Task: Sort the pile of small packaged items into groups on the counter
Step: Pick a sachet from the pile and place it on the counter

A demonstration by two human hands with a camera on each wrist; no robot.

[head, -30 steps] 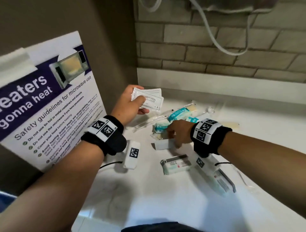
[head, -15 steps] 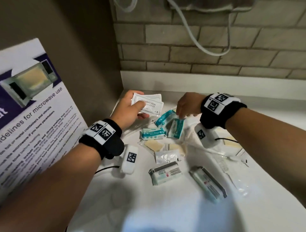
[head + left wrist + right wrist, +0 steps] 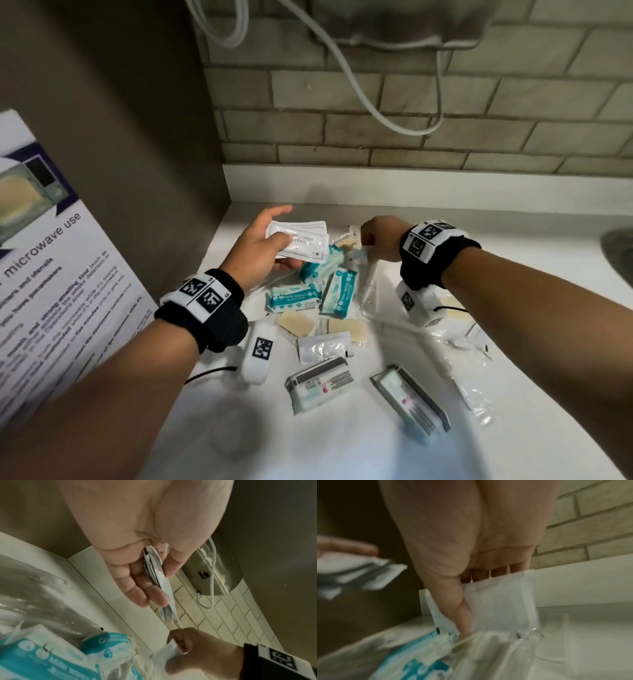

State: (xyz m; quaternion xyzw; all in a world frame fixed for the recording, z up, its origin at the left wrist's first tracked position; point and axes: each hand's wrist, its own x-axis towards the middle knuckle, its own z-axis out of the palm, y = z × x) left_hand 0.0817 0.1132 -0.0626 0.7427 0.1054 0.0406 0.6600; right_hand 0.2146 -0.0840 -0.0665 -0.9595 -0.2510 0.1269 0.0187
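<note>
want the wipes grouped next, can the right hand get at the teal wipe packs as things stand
Probably not yet: the right hand grips a white packet, so it is occupied. The teal wipe packs lie uncovered on the counter just beside it, so the way looks free once it lets go.

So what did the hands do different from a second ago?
The right hand left the middle of the pile, moved to its far edge and pinched a white sachet. The left hand kept holding its shampoo sachets. The wipes packs stayed put.
</note>
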